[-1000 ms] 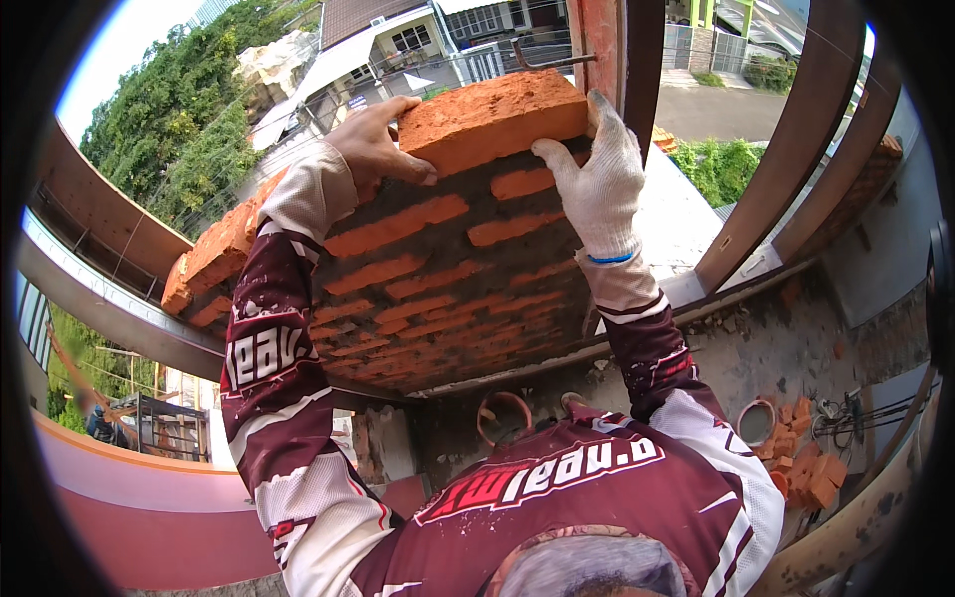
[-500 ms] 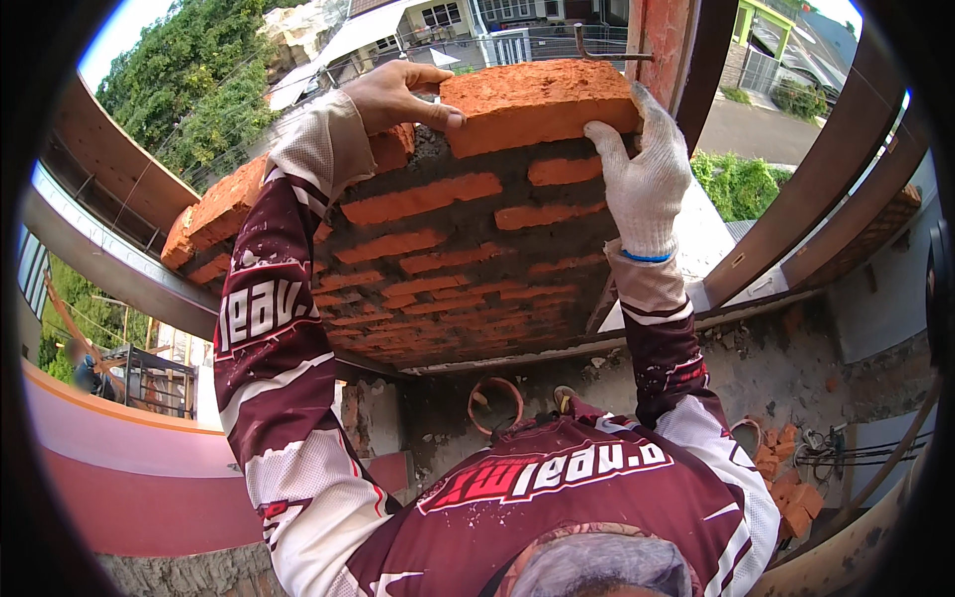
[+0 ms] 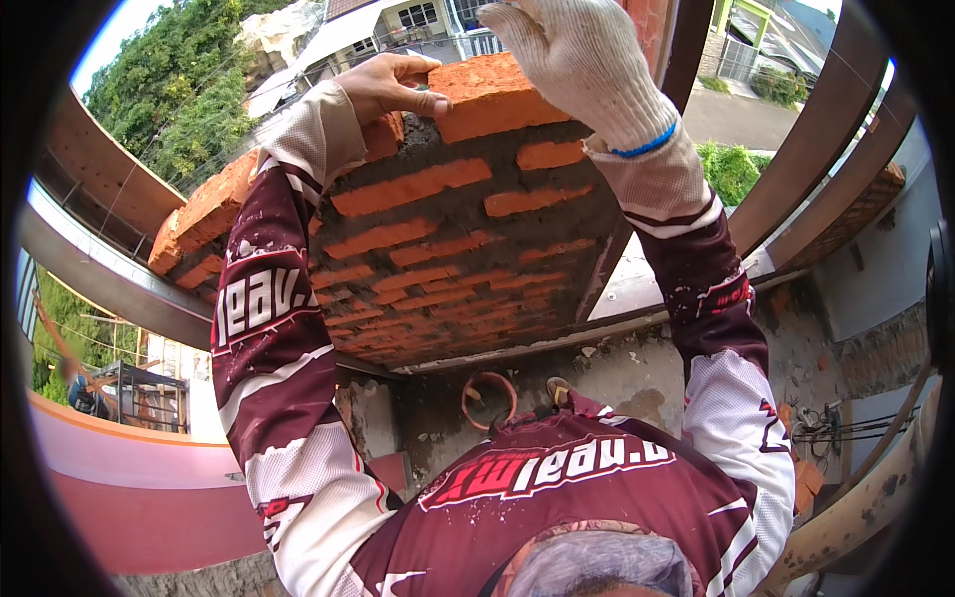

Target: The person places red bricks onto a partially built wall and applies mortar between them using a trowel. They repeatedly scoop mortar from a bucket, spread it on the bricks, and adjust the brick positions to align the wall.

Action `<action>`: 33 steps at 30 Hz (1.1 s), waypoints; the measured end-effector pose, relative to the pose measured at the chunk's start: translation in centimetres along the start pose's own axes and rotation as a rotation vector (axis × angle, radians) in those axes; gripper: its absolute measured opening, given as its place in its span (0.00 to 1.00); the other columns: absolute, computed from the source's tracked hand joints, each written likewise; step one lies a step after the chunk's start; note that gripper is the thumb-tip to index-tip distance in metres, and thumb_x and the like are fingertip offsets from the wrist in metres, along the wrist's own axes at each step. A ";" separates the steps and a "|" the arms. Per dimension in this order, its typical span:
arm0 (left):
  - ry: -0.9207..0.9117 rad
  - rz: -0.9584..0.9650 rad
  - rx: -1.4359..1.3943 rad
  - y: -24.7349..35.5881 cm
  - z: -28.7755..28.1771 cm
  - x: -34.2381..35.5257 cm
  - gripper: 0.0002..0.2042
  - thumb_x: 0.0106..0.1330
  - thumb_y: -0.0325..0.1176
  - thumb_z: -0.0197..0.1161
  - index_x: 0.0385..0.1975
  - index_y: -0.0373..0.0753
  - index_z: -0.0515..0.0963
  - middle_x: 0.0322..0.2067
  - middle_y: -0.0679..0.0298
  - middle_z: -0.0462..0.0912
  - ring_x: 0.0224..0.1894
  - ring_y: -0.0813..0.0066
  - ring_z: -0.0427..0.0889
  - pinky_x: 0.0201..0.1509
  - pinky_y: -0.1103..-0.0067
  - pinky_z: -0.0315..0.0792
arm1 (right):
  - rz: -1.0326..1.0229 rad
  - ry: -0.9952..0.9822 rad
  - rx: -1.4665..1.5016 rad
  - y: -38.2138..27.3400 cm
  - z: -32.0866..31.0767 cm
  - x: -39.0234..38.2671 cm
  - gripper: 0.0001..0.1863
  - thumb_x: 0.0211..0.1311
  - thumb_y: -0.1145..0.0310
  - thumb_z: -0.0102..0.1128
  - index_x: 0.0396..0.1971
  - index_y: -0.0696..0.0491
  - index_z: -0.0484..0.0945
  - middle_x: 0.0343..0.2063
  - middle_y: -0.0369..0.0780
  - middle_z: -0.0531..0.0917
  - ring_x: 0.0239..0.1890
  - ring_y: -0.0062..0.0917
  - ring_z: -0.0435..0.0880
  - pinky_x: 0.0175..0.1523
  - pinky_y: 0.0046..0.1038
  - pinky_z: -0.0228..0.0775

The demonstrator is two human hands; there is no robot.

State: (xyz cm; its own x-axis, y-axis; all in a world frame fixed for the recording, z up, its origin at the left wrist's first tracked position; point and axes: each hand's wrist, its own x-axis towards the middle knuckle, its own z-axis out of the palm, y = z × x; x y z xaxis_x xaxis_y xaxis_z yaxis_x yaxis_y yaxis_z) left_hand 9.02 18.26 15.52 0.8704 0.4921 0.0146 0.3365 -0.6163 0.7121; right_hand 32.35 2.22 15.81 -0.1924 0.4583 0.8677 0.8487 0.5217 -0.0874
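Note:
An orange-red brick lies on the top course of a brick wall with grey mortar joints. My bare left hand grips the brick's left end, thumb against its near edge and fingers over the top. Over the brick's right end is my right hand, in a white knit glove with a blue cuff band. Its thumb stands apart from the fingers, with nothing seen between them. The upper frame edge cuts off some fingertips, and this hand hides the brick's right end.
More bricks run along the wall top to the left. A reddish wooden post stands beyond my right hand. Dark curved beams rise at right. Below, a round bucket sits on the floor. Another person is far left.
My right hand has let go of the brick's right end and risen up and leftward over it. My left hand stays on the brick's left end.

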 end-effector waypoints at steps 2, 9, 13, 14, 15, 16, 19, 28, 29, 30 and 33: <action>0.027 -0.013 -0.001 -0.1 0.1 0.1 0.46 0.58 0.49 0.82 0.69 0.26 0.69 0.62 0.52 0.80 0.65 0.65 0.78 0.73 0.73 0.68 | 0.003 -0.182 -0.060 -0.1 2.2 1.7 0.20 0.72 0.53 0.60 0.46 0.56 0.85 0.42 0.50 0.88 0.45 0.44 0.88 0.52 0.40 0.80; -0.027 0.047 0.041 -0.5 -0.2 0.6 0.43 0.58 0.50 0.82 0.67 0.29 0.73 0.58 0.59 0.83 0.61 0.71 0.80 0.69 0.75 0.70 | 0.007 -0.468 -0.186 1.3 5.1 1.2 0.22 0.80 0.53 0.50 0.48 0.53 0.88 0.37 0.46 0.90 0.42 0.42 0.89 0.51 0.41 0.81; 0.003 0.010 0.000 -0.6 0.0 0.4 0.42 0.58 0.50 0.82 0.67 0.28 0.73 0.59 0.57 0.83 0.62 0.70 0.80 0.71 0.75 0.68 | 0.112 -0.544 -0.284 0.3 4.6 0.7 0.22 0.80 0.55 0.46 0.42 0.51 0.88 0.39 0.45 0.90 0.43 0.42 0.90 0.51 0.42 0.83; 0.035 -0.005 0.075 -0.5 0.0 0.3 0.42 0.59 0.50 0.81 0.67 0.28 0.73 0.60 0.56 0.82 0.63 0.67 0.79 0.72 0.74 0.67 | 0.128 -0.556 -0.340 -0.1 4.6 0.5 0.23 0.80 0.55 0.45 0.42 0.53 0.87 0.39 0.48 0.90 0.46 0.41 0.90 0.52 0.41 0.83; -0.008 -0.015 0.040 -0.4 -0.1 0.4 0.42 0.58 0.52 0.81 0.67 0.31 0.74 0.61 0.54 0.81 0.65 0.65 0.77 0.73 0.71 0.66 | 0.104 -0.495 -0.396 -0.5 4.6 -0.1 0.22 0.79 0.55 0.48 0.42 0.56 0.86 0.35 0.48 0.89 0.42 0.40 0.91 0.49 0.42 0.83; 0.001 -0.013 0.067 -0.4 -0.1 0.3 0.43 0.57 0.53 0.81 0.67 0.32 0.74 0.61 0.54 0.81 0.67 0.64 0.76 0.74 0.69 0.65 | 0.113 -0.358 -0.354 -1.0 4.6 -1.1 0.21 0.78 0.54 0.50 0.42 0.56 0.86 0.34 0.47 0.88 0.41 0.39 0.90 0.48 0.42 0.82; -0.012 -0.016 0.049 -0.3 0.0 0.3 0.44 0.57 0.56 0.80 0.68 0.33 0.74 0.63 0.53 0.80 0.68 0.59 0.74 0.74 0.63 0.64 | -0.033 0.077 -0.390 -1.9 4.9 -4.2 0.19 0.72 0.53 0.60 0.43 0.55 0.86 0.36 0.43 0.87 0.45 0.37 0.88 0.54 0.39 0.75; -0.005 -0.017 0.037 0.0 0.1 0.1 0.43 0.59 0.51 0.80 0.69 0.30 0.71 0.62 0.54 0.80 0.64 0.66 0.77 0.71 0.70 0.68 | -0.038 0.124 -0.298 -0.1 6.4 -5.8 0.19 0.70 0.51 0.61 0.41 0.54 0.85 0.38 0.42 0.88 0.44 0.37 0.87 0.56 0.41 0.73; 0.003 -0.048 0.052 0.1 0.1 0.1 0.43 0.61 0.47 0.79 0.70 0.29 0.69 0.62 0.54 0.80 0.63 0.68 0.79 0.69 0.71 0.71 | -0.034 0.116 -0.289 0.0 6.5 -5.9 0.19 0.69 0.51 0.61 0.38 0.53 0.85 0.38 0.42 0.88 0.45 0.37 0.87 0.56 0.42 0.72; 0.010 -0.080 0.068 0.1 0.1 0.1 0.42 0.63 0.44 0.79 0.72 0.28 0.66 0.62 0.55 0.79 0.62 0.70 0.80 0.68 0.73 0.73 | -0.047 0.122 -0.281 0.1 6.6 -6.0 0.19 0.68 0.50 0.62 0.35 0.53 0.85 0.39 0.42 0.88 0.45 0.37 0.86 0.57 0.42 0.71; -0.006 -0.050 0.012 0.0 0.2 0.1 0.42 0.63 0.44 0.78 0.71 0.27 0.67 0.61 0.55 0.80 0.61 0.70 0.80 0.68 0.73 0.72 | -0.053 0.143 -0.271 0.0 6.5 -6.0 0.19 0.68 0.50 0.62 0.36 0.53 0.85 0.36 0.41 0.87 0.44 0.37 0.86 0.56 0.42 0.71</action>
State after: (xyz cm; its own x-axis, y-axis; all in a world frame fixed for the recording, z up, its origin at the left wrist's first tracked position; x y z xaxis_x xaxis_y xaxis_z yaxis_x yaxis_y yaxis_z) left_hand 9.19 18.16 15.38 0.8545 0.5189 -0.0250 0.3837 -0.5980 0.7036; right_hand 30.36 4.14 7.43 -0.1851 0.3200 0.9292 0.9434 0.3225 0.0768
